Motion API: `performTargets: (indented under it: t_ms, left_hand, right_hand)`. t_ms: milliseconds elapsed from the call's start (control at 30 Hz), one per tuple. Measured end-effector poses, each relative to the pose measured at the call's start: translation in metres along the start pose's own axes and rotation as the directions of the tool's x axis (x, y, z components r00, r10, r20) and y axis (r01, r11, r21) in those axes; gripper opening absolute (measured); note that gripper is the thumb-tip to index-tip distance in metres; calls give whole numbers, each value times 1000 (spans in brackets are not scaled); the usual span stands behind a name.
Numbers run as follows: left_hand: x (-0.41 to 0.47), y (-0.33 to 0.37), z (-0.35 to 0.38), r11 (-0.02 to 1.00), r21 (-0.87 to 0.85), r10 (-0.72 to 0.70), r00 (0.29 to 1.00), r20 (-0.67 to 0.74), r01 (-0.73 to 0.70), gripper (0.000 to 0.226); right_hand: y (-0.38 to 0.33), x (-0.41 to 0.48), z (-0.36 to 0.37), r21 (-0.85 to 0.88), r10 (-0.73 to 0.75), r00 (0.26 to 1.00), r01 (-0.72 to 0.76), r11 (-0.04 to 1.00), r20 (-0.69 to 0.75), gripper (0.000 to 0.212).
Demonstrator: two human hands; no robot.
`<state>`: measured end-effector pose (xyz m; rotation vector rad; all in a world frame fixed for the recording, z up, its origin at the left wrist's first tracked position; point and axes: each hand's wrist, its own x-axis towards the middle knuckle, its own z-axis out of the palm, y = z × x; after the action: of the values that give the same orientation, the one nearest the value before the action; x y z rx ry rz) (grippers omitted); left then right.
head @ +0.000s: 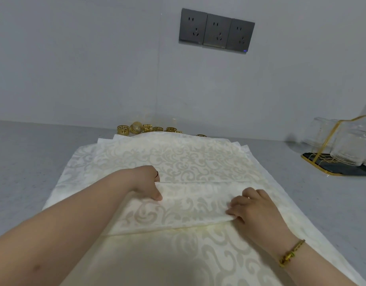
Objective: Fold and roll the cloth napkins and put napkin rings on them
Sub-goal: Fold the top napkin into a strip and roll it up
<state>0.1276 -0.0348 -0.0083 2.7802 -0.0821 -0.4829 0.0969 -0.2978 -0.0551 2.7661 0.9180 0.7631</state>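
Note:
A stack of cream damask napkins [186, 157] lies spread on the grey table, running from the near edge towards the wall. The top napkin has a folded band [178, 207] across its middle. My left hand [147, 182] grips the band's far left edge, thumb on top and fingers curled under the fold. My right hand [252, 207] pinches the band's right end where the layers meet. Several gold napkin rings [136, 127] stand in a row beyond the stack, against the wall; some are partly hidden by the cloth.
A gold wire rack on a black tray [339, 168] holds clear glasses [351, 145] at the right, near the wall. Grey power sockets [216, 30] sit on the wall above. Grey tabletop [25, 162] shows on both sides of the napkins.

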Motion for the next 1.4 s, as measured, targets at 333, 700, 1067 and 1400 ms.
performTargets:
  t_ms: [333,700,1067,1400]
  left_hand:
    - [-19,23,25,770,-632,-30,985,-169,-85,19]
    - [-37,22,51,787,-609,-45,976,-211,-96,53]
    - [-110,22,79,813,-561,53,979,-198,-157,37]
    - [-115,39,116,884,-275,269,893,-361,-378,35]
  right_hand:
    - [72,108,12,-153,240,970,-232,961,36,28]
    - [6,44,17,38,123,992,-124,992,33,68]
    - [-38,-10,-15,225,-175,973,206,952,-152,17]
    - [-21,-65,-27,194,22,998,-11,981,-58,33]
